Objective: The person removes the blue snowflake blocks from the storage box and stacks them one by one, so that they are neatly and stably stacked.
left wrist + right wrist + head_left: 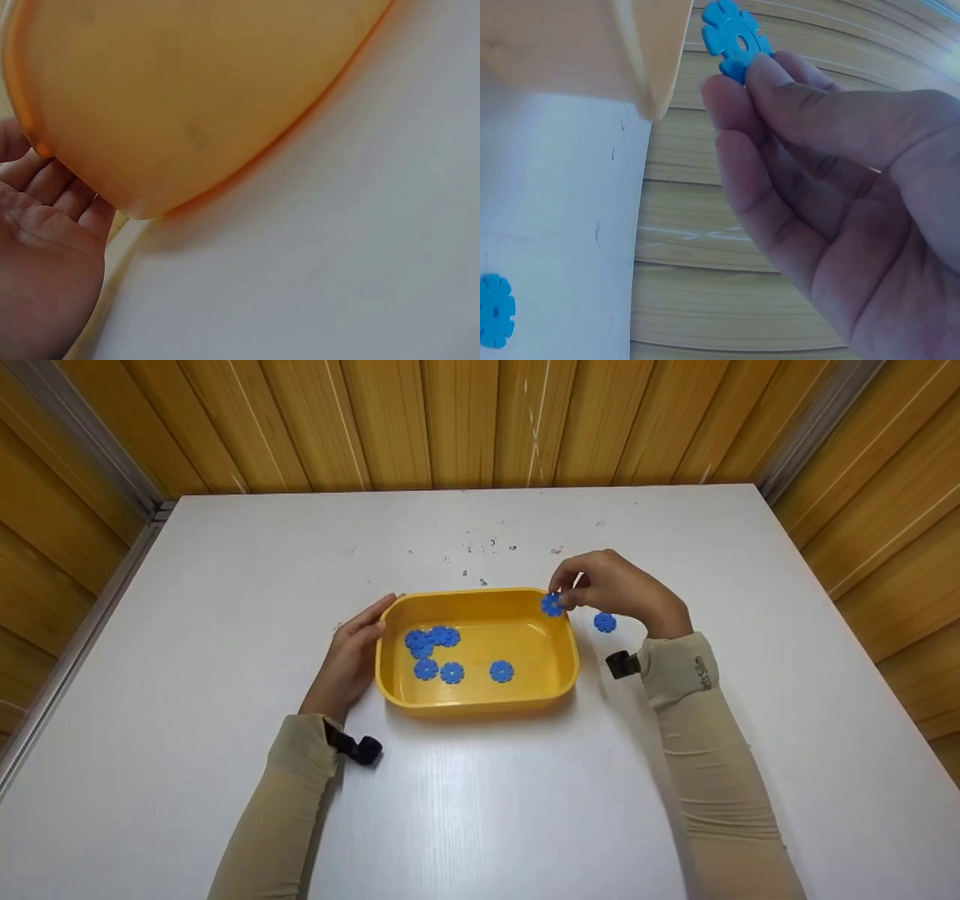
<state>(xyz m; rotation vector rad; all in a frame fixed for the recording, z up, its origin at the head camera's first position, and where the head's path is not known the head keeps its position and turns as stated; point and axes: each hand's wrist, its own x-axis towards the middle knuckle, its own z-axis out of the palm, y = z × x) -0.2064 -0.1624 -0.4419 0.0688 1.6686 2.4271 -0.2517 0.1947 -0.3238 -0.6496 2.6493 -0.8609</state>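
Between the two hands stands a yellow plastic tub [477, 707] with rounded corners. Its floor holds several blue notched discs [451, 673], some overlapping at the left end. My left hand [352, 652] rests along the tub's left outer wall, fingers extended and thumb at the rim; the left wrist view shows its palm [45, 255] beside the wall. My right hand [619, 589] pinches one blue notched disc [733, 37] between thumb and fingertips, at the tub's far right corner. Another blue disc [604, 622] lies on the table beneath the right wrist.
The white table [480, 810] bears dark specks and scuffs beyond the tub. Wood-patterned panels [457, 424] rise behind the table and at both sides. A black wrist camera [621, 664] sticks out from the right sleeve, another from the left.
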